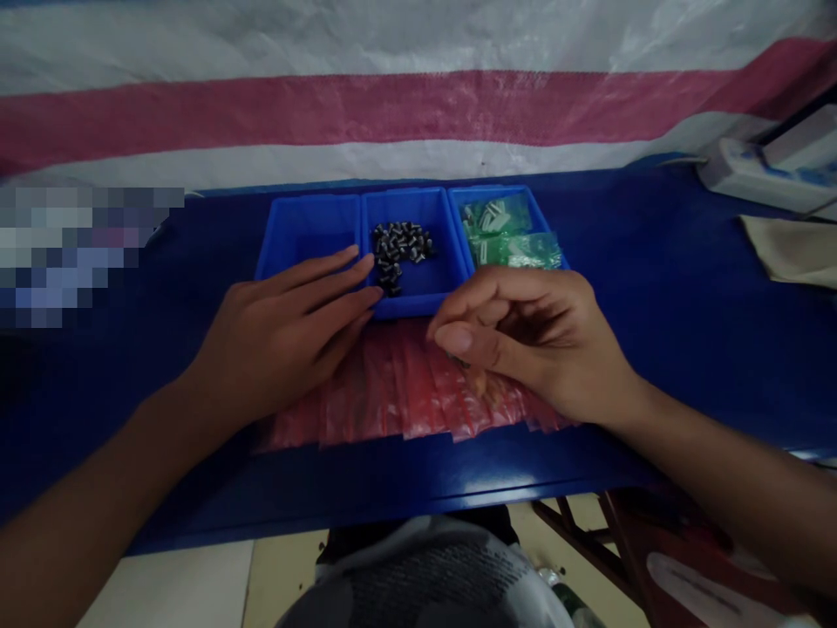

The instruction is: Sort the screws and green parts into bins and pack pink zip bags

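Observation:
My left hand (pixel 281 340) lies palm down with its fingers stretched out over the front of the left blue bin (pixel 310 222), fingertips at the near corner of the middle blue bin (pixel 432 283). Black screws (pixel 398 249) are heaped in that middle bin. My right hand (pixel 542 340) is closed in a pinch, thumb against forefinger, just before the right-hand bins. Whatever it may hold is hidden behind the thumb. Beneath both hands, a row of overlapping red plastic zip bags (pixel 372 397) spreads along the table.
Green-tinted bags (pixel 516 249) with small metal parts fill the right blue bin (pixel 452 205). The blue table (pixel 680 305) has its near edge before my lap. A white box-shaped object (pixel 745 179) and a beige sheet (pixel 791 249) lie at the right. A striped tarp (pixel 392 109) hangs behind.

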A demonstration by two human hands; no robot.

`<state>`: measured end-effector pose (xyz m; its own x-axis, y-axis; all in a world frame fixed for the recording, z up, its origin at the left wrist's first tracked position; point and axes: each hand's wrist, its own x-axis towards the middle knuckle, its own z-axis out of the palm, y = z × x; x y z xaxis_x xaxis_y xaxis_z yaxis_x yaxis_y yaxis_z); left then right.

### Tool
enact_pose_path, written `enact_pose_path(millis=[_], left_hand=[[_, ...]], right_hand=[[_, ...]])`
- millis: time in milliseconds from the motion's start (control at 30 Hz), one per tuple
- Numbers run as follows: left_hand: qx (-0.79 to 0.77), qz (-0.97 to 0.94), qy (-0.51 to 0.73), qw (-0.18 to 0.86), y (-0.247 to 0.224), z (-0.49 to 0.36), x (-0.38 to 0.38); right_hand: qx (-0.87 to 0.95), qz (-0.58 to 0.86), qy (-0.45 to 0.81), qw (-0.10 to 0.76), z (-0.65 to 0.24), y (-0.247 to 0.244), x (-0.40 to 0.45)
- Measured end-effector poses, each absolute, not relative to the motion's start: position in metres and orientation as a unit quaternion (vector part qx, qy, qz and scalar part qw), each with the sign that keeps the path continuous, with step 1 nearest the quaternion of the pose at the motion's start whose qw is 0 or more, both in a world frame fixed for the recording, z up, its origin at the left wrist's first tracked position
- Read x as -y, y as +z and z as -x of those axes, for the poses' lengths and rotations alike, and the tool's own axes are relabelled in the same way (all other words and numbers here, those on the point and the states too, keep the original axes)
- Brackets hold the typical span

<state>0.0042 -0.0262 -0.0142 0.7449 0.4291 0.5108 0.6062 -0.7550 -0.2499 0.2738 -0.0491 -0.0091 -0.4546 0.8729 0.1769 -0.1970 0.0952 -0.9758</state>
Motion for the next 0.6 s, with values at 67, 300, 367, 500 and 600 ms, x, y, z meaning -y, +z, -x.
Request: enact_pose_path(millis=[67,300,367,500,600], left_hand=[[0.283,0.909,-0.219,0.212,-0.014,-0.005,0.026],[0.274,0.907,-0.217,0.233,-0.011,-0.007,0.026],[0.276,0.909,-0.221,0.22,-0.011,-0.006,0.027],[0.281,0.913,-0.221,0.198,-0.012,-0.004,0.027],[0.281,0.913,-0.212,0.205,-0.012,-0.003,0.027]], right_hand=[[0.583,0.309,0.615,0.431,-0.273,-0.01,0.048],[0.707,0.294,0.425,0.483,-0.294,0.001,0.034],[0.846,0.247,0.217,0.42,-0.307,0.004,0.025],[0.953,0.183,-0.012,0.242,-0.32,-0.002,0.015],[0.936,0.268,-0.027,0.228,-0.315,-0.01,0.016]])
